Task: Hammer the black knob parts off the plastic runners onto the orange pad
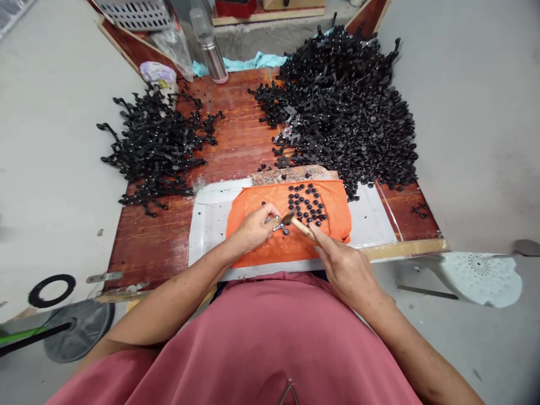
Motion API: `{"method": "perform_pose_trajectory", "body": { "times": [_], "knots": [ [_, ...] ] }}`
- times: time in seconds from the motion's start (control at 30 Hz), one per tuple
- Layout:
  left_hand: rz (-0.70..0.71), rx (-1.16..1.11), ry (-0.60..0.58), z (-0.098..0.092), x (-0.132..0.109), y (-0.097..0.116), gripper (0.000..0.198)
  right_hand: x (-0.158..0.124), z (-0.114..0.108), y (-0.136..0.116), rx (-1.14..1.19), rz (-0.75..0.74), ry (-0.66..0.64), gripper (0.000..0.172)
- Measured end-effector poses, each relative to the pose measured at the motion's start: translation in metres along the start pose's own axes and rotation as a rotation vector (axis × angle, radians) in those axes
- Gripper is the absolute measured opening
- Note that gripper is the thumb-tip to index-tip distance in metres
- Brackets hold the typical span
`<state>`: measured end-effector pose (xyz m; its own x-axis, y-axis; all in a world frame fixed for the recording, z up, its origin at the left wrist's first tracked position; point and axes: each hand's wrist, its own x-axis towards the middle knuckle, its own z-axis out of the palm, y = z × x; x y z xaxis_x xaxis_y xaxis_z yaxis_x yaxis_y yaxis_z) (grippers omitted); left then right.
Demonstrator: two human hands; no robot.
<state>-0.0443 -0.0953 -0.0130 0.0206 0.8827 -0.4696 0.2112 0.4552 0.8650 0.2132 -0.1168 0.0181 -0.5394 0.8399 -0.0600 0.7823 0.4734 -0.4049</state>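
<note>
My left hand (255, 228) is closed in a pinch on a small black linked piece (284, 229) with shiny rivets, low over an orange cloth (253, 253). In my right hand (343, 261) is a small hammer (302, 227), gripped by its light wooden handle. Its dark head is right beside the linked piece, close to my left fingertips; whether they touch I cannot tell. Just beyond, several round black caps (304, 202) lie in loose rows on the cloth.
A large heap of black linked parts (346, 107) covers the table's back right. A smaller heap (156, 140) lies at the left on the reddish wooden table (236, 124). Behind stand a steel flask (214, 59) and a grey basket (137, 14). A pale stool (481, 275) is at the right.
</note>
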Motion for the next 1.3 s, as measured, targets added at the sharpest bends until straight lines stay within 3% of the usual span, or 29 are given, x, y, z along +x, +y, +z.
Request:
{"method": "perform_pose_trajectory", "body": {
  "times": [0.1, 0.3, 0.43, 0.6, 0.8, 0.93, 1.07, 1.3],
  "knots": [
    [0.017, 0.074, -0.036, -0.005, -0.004, 0.001, 0.024, -0.002, -0.014, 0.008, 0.132, 0.033, 0.118, 0.055],
    [0.139, 0.372, 0.09, -0.019, -0.022, 0.003, 0.062, -0.018, -0.021, 0.024, -0.07, 0.111, 0.138, 0.052],
    [0.097, 0.553, 0.171, -0.025, -0.032, 0.006, 0.056, -0.015, -0.012, 0.022, -0.114, 0.115, 0.102, 0.053],
    [0.072, 0.725, 0.186, -0.038, -0.039, 0.008, 0.026, -0.01, -0.006, 0.014, -0.169, 0.092, 0.027, 0.055],
    [0.32, 0.924, 0.232, -0.05, -0.045, 0.008, 0.034, -0.006, -0.001, 0.005, -0.113, 0.048, 0.018, 0.057],
    [0.362, 0.873, 0.193, -0.045, -0.049, 0.009, 0.025, -0.004, -0.008, 0.007, 0.031, 0.096, 0.08, 0.054],
    [0.403, 0.855, 0.097, -0.028, -0.042, 0.013, 0.029, -0.009, -0.013, 0.019, 0.083, 0.188, 0.16, 0.051],
    [0.441, 0.86, -0.033, 0.0, -0.014, 0.024, 0.03, -0.029, 0.003, 0.044, 0.226, 0.375, 0.256, 0.051]
  ]
}}
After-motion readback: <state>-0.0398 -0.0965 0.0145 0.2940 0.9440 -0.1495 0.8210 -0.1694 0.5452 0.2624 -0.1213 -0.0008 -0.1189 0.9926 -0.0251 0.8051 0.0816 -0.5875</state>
